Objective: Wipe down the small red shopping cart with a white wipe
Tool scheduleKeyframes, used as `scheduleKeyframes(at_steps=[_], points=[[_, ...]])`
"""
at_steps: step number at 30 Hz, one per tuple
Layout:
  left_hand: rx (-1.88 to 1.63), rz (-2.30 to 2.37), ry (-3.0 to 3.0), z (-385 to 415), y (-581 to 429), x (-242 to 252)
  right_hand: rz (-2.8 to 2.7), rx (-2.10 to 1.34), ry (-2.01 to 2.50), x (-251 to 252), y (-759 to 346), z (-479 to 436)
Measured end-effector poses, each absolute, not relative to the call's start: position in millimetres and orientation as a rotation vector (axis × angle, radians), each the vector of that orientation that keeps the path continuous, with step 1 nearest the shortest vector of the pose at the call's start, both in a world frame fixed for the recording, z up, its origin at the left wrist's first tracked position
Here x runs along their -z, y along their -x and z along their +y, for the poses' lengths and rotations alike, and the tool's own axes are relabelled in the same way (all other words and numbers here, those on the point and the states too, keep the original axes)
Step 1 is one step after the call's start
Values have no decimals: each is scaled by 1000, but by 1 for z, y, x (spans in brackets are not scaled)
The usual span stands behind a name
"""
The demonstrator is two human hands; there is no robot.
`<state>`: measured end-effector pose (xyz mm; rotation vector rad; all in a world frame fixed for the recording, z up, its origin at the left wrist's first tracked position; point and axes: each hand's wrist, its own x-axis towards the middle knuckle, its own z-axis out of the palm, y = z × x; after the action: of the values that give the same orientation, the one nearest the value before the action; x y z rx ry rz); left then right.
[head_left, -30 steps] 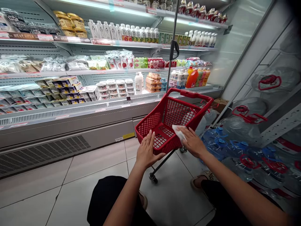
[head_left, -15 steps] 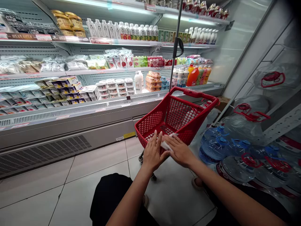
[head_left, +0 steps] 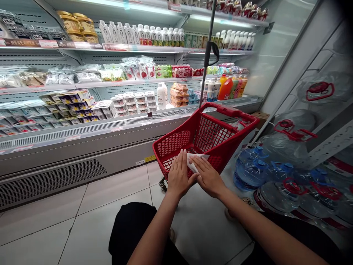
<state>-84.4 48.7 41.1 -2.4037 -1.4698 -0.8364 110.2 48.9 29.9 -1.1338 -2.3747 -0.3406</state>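
A red plastic shopping cart (head_left: 228, 151) with lattice sides stands in front of me. My left hand (head_left: 178, 173) lies flat at its near rim, fingers straight and holding nothing that I can see. Beside it, my right hand (head_left: 207, 176) keeps a white tissue (head_left: 192, 165) under its extended fingers, against the near side of the cart. Part of the tissue shows past the fingertips; the rest is hidden under the hand. The thumbs of both hands meet or nearly meet.
A refrigerated display case (head_left: 132, 121) with dairy tubs, bottles and packs runs along the far side. A grey pole with a black grip (head_left: 210, 53) rises behind the cart. Large water jugs (head_left: 255, 167) stand at the right. Tiled floor (head_left: 110, 198) lies below.
The cart's near end has shifted slightly left and toward me. More of the tissue now shows, spread beyond my right fingers. My left fingers have drawn closer together.
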Motion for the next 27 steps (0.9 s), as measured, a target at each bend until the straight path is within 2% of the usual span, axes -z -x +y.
scheduleKeyframes(at_steps=[4,11,15,21,27], points=[[790,-1490,2356,52,93,-39,-2430,357,1087,-43,-114,56],[743,-1567,2306,55,119,-41,-2230,527,1370,-63,-211,89],[730,-1594,2283,49,110,-42,-2236,469,1323,-55,-183,75],[751,-1375,2427,42,80,-43,-2353,320,1091,-41,-102,43],[767,-1378,2459,42,85,-41,-2382,434,1153,-58,-161,52]])
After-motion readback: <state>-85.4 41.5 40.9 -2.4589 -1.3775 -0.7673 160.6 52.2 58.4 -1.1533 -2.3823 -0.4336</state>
